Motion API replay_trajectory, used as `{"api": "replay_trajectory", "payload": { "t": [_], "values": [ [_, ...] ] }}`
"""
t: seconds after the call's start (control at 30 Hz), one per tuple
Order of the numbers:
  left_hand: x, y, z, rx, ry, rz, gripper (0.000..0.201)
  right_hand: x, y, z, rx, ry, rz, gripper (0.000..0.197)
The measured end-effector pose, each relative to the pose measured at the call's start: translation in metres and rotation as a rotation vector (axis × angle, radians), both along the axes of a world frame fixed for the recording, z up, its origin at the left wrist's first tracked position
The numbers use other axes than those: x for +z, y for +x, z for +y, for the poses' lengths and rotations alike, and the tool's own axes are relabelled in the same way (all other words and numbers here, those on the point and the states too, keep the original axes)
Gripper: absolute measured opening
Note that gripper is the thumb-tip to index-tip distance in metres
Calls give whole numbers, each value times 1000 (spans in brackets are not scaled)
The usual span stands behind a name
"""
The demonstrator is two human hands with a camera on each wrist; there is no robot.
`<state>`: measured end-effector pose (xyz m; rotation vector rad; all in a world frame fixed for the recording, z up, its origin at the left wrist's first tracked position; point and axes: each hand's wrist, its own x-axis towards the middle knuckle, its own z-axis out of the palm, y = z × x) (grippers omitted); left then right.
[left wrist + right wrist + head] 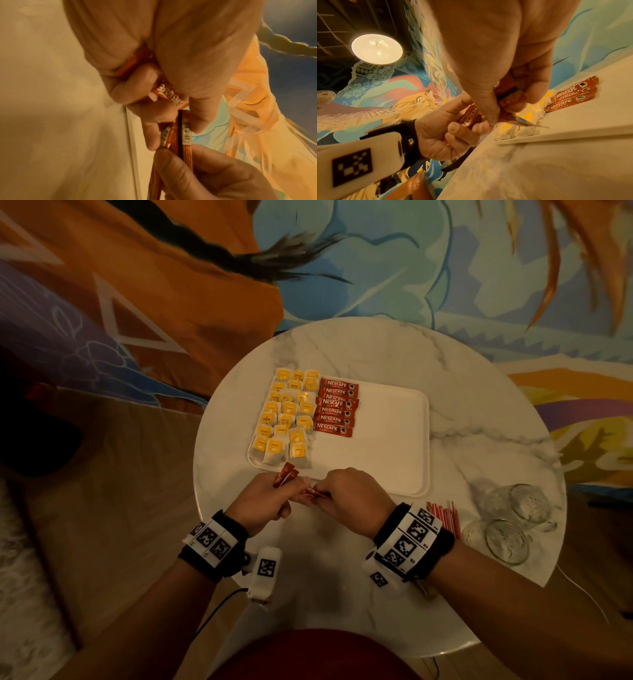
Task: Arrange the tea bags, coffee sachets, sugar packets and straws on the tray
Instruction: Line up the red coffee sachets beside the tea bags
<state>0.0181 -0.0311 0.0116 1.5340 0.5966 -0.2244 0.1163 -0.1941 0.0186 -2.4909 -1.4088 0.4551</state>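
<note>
Hands meeting at lower centre: left hand (263,501) gripping red coffee sachets (285,474), right hand (352,498) pinching one sachet (311,493); white tray (387,446) above holds tea bags (286,419) left, sachet row (337,409) beside.

You have a round marble table (394,354) before you, with two clear glass jars (513,522) at its right edge. A round ceiling lamp (376,48) glows overhead.

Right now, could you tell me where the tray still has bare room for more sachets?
The tray is bare right of the coffee sachets and below them to its near rim. Its left side is crowded with tea bags.
</note>
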Motion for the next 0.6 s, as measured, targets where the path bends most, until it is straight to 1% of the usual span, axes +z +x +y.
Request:
{"api": "replay_trajectory", "payload": {
  "t": [0.1,0.17,0.33,0.43,0.47,0.53,0.6],
  "values": [
    [3,2,5,7,32,2,21,-1,1,2,-10,16,3,31],
    [4,3,8,16,17,-12,17,-2,3,2,-30,59,36,30],
    [3,7,13,63,4,-22,17,-6,6,3,-86,174,152,19],
    [-1,9,16,64,34,-17,16,-7,5,3,-113,180,223,23],
    [-2,10,17,74,42,-19,16,-7,4,2,-135,202,247,26],
    [-2,11,21,106,35,-26,14,-5,5,-1,-252,287,334,31],
    [-1,14,25,138,29,-33,13,-8,10,-4,-381,361,407,26]
  ]
}}
